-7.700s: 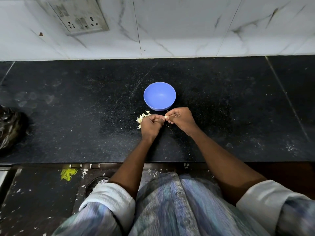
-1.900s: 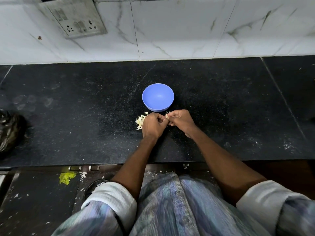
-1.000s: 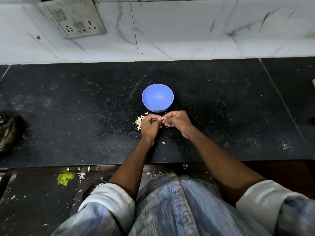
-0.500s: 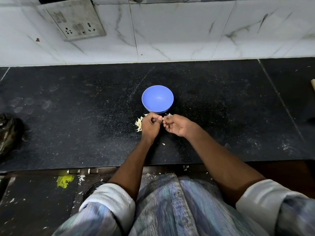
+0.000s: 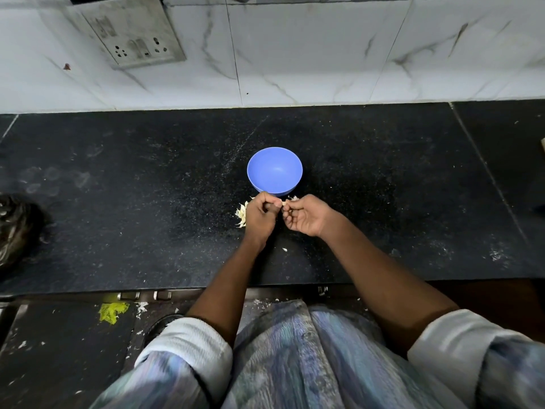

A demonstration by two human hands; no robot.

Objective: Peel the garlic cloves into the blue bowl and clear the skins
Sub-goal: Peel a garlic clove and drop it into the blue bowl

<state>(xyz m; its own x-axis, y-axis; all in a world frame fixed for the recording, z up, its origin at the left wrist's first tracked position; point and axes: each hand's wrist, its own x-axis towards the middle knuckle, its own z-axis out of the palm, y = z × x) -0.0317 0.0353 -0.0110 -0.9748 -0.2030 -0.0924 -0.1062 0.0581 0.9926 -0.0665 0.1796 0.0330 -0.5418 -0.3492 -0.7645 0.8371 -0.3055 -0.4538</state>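
A blue bowl (image 5: 275,169) stands on the black counter (image 5: 147,202), and I see nothing inside it. Just in front of it both my hands meet over the counter. My left hand (image 5: 261,215) pinches a small pale garlic clove (image 5: 284,203) at its fingertips. My right hand (image 5: 305,215) is turned palm up, its curled fingers pinching at the same clove from the right. A heap of pale garlic skins (image 5: 241,214) lies on the counter left of my left hand, partly hidden by it. A few more skins (image 5: 292,198) lie by the bowl's front.
A single skin scrap (image 5: 285,249) lies on the counter between my forearms. A dark crumpled bag (image 5: 14,231) sits at the far left edge. A switch plate (image 5: 132,33) hangs on the tiled wall behind. Floor with a yellow stain (image 5: 112,311) lies below the counter.
My right hand has rolled palm up and pulled slightly right of the left hand. A skin scrap has dropped onto the counter between my forearms. The bowl has not moved.
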